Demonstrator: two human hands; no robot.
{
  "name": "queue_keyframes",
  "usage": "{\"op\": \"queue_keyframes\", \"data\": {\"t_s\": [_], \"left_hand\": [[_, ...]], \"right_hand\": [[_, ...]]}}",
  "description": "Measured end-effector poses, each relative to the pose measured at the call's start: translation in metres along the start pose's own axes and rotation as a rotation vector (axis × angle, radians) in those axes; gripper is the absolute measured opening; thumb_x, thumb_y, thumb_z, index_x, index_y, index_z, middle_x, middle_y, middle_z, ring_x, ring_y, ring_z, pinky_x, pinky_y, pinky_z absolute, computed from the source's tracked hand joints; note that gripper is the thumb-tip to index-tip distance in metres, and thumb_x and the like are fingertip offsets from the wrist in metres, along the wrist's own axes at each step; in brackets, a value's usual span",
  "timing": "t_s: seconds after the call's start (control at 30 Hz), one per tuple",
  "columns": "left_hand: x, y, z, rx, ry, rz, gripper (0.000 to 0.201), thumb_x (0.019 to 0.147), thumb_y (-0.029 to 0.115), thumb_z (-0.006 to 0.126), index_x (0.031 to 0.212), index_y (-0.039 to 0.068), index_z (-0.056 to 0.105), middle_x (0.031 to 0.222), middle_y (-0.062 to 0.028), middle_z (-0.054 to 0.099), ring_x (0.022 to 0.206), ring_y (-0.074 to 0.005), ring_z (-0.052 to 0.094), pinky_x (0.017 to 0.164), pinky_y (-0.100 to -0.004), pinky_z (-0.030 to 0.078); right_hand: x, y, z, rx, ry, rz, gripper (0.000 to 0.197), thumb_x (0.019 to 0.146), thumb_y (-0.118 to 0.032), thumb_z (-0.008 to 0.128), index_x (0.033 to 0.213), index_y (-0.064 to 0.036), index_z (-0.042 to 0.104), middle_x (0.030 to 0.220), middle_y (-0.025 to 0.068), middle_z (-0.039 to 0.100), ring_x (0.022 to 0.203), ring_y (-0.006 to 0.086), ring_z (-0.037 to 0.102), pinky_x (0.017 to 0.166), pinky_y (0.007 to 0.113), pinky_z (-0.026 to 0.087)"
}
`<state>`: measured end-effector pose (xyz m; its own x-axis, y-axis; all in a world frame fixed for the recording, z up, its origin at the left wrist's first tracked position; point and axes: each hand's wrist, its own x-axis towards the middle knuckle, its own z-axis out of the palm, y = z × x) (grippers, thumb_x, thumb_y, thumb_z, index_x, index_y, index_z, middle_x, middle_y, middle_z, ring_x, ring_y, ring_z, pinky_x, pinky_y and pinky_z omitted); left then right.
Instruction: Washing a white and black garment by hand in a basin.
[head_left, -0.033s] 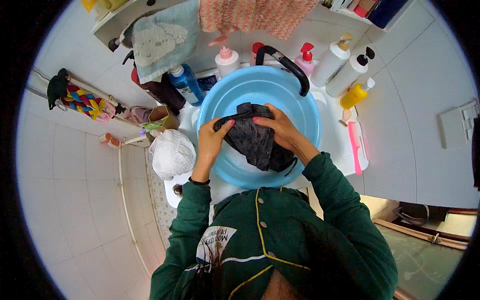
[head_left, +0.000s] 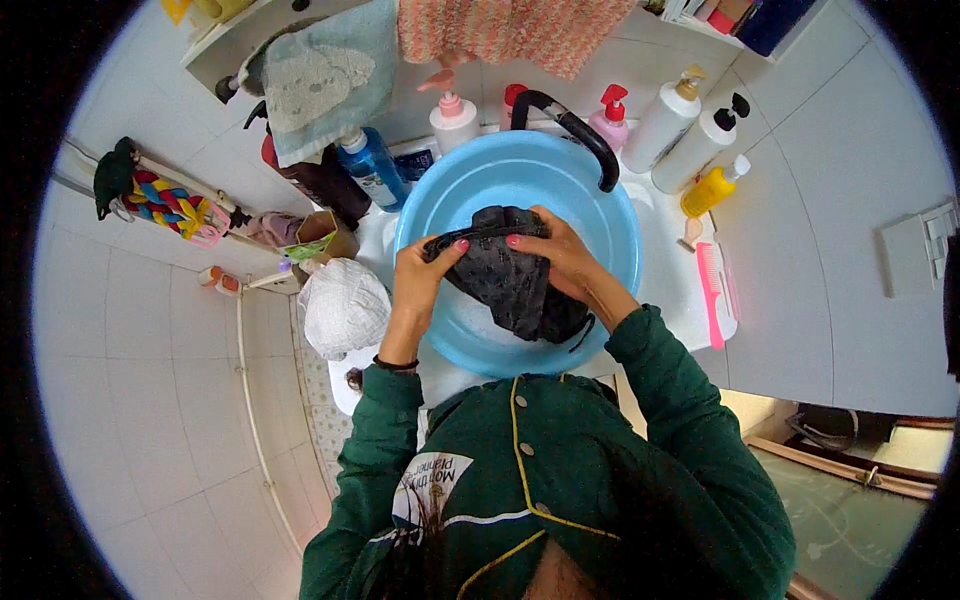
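A dark, wet-looking cloth (head_left: 520,290) hangs over a light blue plastic basin (head_left: 610,215) that sits in a white sink. My left hand (head_left: 425,275) pinches the cloth's upper left edge. My right hand (head_left: 560,255) grips its top right part, fingers curled over the fabric. Both hands hold the cloth bunched between them, above shallow water in the basin. A black curved tap (head_left: 575,130) reaches over the basin's far rim. My green sleeves come in from below.
Bottles line the sink's back: a blue one (head_left: 370,165), a pink-pump one (head_left: 453,118), white pump bottles (head_left: 665,120), a yellow one (head_left: 712,187). A pink comb (head_left: 712,290) lies to the right, a white mesh bundle (head_left: 343,305) to the left. Towels (head_left: 325,80) hang above.
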<state>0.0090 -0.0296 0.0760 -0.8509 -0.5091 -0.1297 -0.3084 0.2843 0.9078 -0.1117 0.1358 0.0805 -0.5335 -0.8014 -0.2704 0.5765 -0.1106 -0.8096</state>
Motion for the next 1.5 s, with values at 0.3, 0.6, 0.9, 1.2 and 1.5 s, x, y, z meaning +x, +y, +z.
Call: {"op": "queue_keyframes", "data": {"t_s": [0.3, 0.6, 0.9, 1.2, 1.5], "left_hand": [[-0.01, 0.009, -0.008, -0.959, -0.05, -0.101, 0.02, 0.072, 0.003, 0.068, 0.078, 0.007, 0.05, 0.079, -0.0031, 0.057, 0.072, -0.0111, 0.055, 0.068, -0.0251, 0.044], [-0.004, -0.02, -0.003, -0.843, 0.036, -0.119, 0.017, 0.08, 0.007, 0.061, 0.095, 0.002, 0.054, 0.089, -0.0059, 0.06, 0.082, -0.0137, 0.057, 0.075, -0.0263, 0.045], [-0.009, -0.036, -0.032, -1.296, 0.085, -0.006, 0.028, 0.087, 0.016, 0.052, 0.106, -0.005, 0.049, 0.106, -0.0136, 0.057, 0.098, -0.022, 0.055, 0.089, -0.037, 0.043], [-0.013, 0.031, 0.011, -0.896, -0.33, 0.165, 0.023, 0.088, 0.021, 0.049, 0.092, 0.0, 0.059, 0.107, -0.0142, 0.057, 0.098, -0.0207, 0.053, 0.089, -0.0298, 0.038], [-0.007, 0.019, 0.015, -1.054, -0.223, -0.098, 0.027, 0.087, 0.023, 0.051, 0.098, -0.001, 0.06, 0.106, -0.0118, 0.057, 0.099, -0.0213, 0.052, 0.088, -0.0325, 0.038]], "right_hand": [[-0.009, -0.01, -0.006, -0.185, -0.038, -0.031, 0.055, 0.067, -0.004, 0.071, 0.116, -0.0036, 0.045, 0.106, 0.0102, 0.053, 0.095, 0.0205, 0.054, 0.085, 0.033, 0.044], [0.027, 0.014, -0.023, 0.043, 0.03, -0.028, 0.039, 0.076, -0.009, 0.063, 0.112, -0.0015, 0.049, 0.103, 0.0087, 0.054, 0.098, 0.0218, 0.052, 0.087, 0.034, 0.042], [0.016, -0.006, -0.036, 0.187, -0.063, -0.115, 0.031, 0.084, -0.013, 0.053, 0.113, -0.0025, 0.05, 0.113, 0.007, 0.052, 0.105, 0.0202, 0.049, 0.095, 0.035, 0.036], [0.003, -0.023, 0.007, 0.052, -0.164, -0.022, 0.039, 0.09, -0.023, 0.044, 0.122, -0.0027, 0.045, 0.12, 0.0076, 0.048, 0.109, 0.018, 0.047, 0.095, 0.032, 0.037], [-0.006, -0.015, 0.02, -0.138, -0.079, -0.153, 0.04, 0.086, -0.021, 0.051, 0.125, -0.0104, 0.044, 0.115, 0.0101, 0.051, 0.103, 0.0185, 0.051, 0.089, 0.033, 0.041]]}}
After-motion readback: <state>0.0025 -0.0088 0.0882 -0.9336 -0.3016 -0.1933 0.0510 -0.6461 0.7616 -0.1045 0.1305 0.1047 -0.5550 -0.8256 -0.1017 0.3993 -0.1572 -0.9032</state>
